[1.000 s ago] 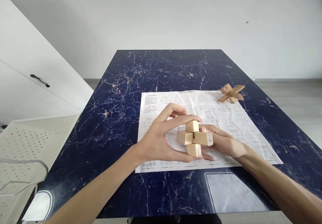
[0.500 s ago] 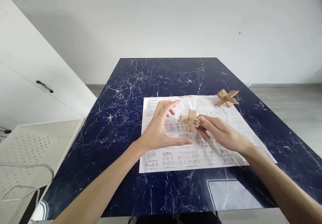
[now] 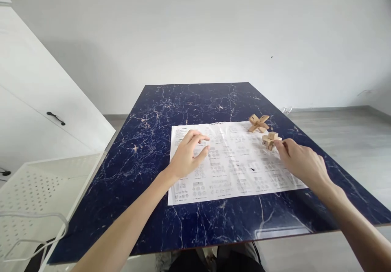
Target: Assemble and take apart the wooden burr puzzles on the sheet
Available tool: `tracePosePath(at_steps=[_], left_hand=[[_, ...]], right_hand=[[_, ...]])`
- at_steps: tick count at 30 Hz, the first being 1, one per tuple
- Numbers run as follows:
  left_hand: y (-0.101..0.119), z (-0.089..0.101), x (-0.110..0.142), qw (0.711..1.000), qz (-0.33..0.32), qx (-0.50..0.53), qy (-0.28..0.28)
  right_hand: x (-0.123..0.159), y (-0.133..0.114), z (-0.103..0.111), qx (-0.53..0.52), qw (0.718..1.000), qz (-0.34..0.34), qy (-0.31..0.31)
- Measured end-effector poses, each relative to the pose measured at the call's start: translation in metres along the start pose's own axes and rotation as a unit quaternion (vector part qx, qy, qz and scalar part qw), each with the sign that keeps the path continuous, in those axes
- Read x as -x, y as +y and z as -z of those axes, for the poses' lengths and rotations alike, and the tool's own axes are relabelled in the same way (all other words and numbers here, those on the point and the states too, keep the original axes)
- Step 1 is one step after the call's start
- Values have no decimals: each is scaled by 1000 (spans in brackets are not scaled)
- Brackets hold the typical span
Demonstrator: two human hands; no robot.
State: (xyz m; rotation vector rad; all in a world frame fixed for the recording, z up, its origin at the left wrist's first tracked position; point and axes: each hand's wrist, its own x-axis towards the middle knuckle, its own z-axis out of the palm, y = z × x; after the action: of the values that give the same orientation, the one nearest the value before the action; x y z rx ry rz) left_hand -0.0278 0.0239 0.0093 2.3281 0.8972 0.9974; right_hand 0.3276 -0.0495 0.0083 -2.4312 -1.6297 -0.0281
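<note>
A small wooden interlocking puzzle [image 3: 269,140] marked with numbers rests on the right part of a printed paper sheet [image 3: 232,166]. My right hand [image 3: 301,162] pinches its near side with thumb and fingers. A second wooden cross-shaped puzzle [image 3: 259,123] lies just behind it at the sheet's far right corner. My left hand [image 3: 187,154] hovers over the sheet's left part, fingers loosely curled and apart, holding nothing.
The sheet lies on a dark blue marble-patterned table [image 3: 159,113]. A white cabinet with a black handle [image 3: 55,118] stands at the left, with a white perforated shelf [image 3: 33,190] below it. Grey floor shows at the right.
My right hand carried the numbered puzzle from the middle of the sheet to its right side, beside the other puzzle. My left hand let go of it and dropped toward the sheet.
</note>
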Motion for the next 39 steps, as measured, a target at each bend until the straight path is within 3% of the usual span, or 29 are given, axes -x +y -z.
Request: tracePosePath(at_steps=[2,6,8,12,15,19,24,29,39], left_hand=[[4,6,-1,1000,-10,-12,-24],[8,18,-1,998,-23,-53,-38],[4,22,0,999,-6,-48,-25],[-13,26,3,991,111,3,69],[-26,28,6,981,155,12,119],[-32,28,8,973,179,19,141],[-31,26,8,974,190,20,126],[-31,24,8,973,196,20,121],[-24,26,9,975,196,21,105]], right_hand=[[3,-1,1,-5,1000,-24,3],[20,-12,9,-78,993,-28,79],[30,-24,12,-123,989,28,80],[37,-62,8,-198,959,204,-11],[25,-91,-4,-245,932,260,-66],[-4,-120,-21,-274,923,261,-75],[-29,-135,-40,-273,927,244,-75],[-34,-137,-52,-257,934,233,-86],[-31,-135,-55,-258,931,243,-86]])
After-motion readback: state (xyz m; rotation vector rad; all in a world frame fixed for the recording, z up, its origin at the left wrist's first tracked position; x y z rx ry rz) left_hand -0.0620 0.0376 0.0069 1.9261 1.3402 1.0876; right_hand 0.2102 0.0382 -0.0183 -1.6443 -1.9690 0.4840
